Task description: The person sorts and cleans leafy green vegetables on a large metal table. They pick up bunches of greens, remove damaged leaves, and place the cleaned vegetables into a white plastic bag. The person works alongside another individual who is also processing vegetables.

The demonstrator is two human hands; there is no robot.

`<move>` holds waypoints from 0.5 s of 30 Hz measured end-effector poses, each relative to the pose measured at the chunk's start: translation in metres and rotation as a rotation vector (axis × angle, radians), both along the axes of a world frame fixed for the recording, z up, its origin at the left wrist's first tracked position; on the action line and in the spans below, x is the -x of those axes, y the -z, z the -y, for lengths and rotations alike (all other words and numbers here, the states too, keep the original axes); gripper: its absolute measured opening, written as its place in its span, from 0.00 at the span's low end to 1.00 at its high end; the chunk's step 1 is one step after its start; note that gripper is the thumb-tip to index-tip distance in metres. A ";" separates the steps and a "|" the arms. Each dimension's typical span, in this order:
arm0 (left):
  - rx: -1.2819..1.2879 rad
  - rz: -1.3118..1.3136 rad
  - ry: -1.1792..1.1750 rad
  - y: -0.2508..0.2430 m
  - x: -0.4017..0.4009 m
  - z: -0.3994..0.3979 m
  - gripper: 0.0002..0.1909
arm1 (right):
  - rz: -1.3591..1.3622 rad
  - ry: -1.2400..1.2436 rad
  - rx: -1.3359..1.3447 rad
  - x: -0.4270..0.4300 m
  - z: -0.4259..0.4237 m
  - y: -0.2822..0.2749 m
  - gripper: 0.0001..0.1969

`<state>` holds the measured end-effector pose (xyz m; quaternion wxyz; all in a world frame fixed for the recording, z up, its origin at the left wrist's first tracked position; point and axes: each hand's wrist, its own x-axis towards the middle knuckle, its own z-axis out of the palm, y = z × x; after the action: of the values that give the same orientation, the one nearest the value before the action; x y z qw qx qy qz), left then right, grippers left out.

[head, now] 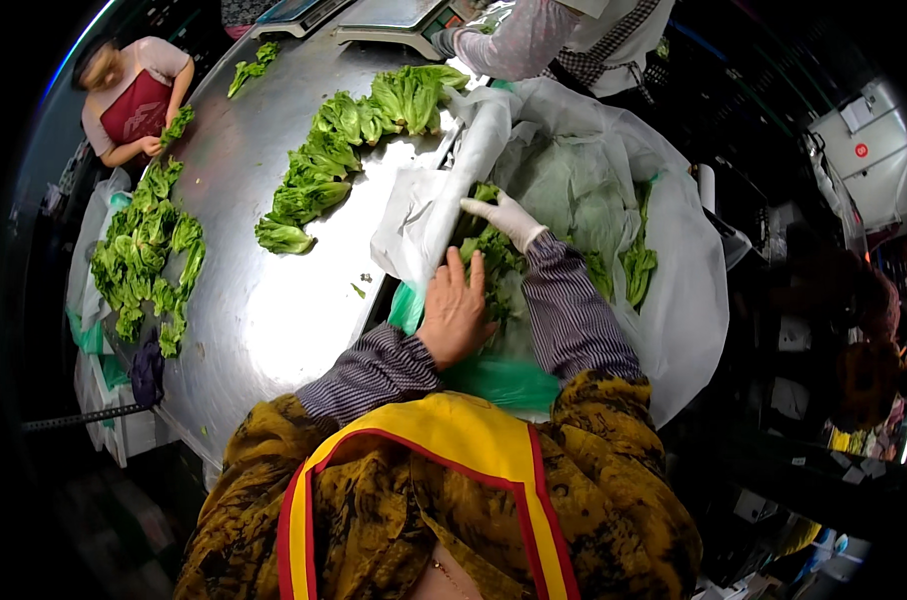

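Observation:
My bare left hand (457, 315) reaches over the near left rim of a lined bin, its fingers spread and nothing gripped. Beneath and beyond it lie green leafy lettuces (495, 251) inside the bin. My right hand (507, 217), in a white glove, is over the lettuce just beyond; some of its fingers are hidden, so a grip cannot be made out. A translucent white plastic liner (678, 300) drapes over the bin's sides. Green plastic (506, 382) shows at the near end. More lettuce (637, 274) stands against the bin's right wall.
Lettuce heads (311, 176) form a curved row on the metal table (228, 300) to the left. Across it, a person (138, 105) handles lettuce beside a pile (142, 255). Scales (390, 22) stand at the far end, near another person's sleeve (513, 41).

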<state>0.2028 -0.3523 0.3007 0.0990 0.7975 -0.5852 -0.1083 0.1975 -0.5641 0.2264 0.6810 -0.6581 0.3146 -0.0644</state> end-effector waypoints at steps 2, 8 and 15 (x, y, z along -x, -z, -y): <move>0.105 0.071 -0.051 0.009 -0.001 -0.010 0.52 | -0.002 -0.019 0.032 0.003 -0.013 -0.024 0.38; -0.045 0.096 -0.010 -0.007 0.008 0.007 0.46 | 0.029 -0.083 -0.296 0.004 0.009 -0.015 0.25; -0.016 0.109 -0.054 0.009 0.021 -0.002 0.38 | 0.218 0.089 -0.171 0.007 -0.011 -0.023 0.19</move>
<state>0.1820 -0.3504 0.2916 0.0638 0.8183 -0.5673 -0.0667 0.1905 -0.5532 0.2492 0.7611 -0.5723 0.2720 -0.1386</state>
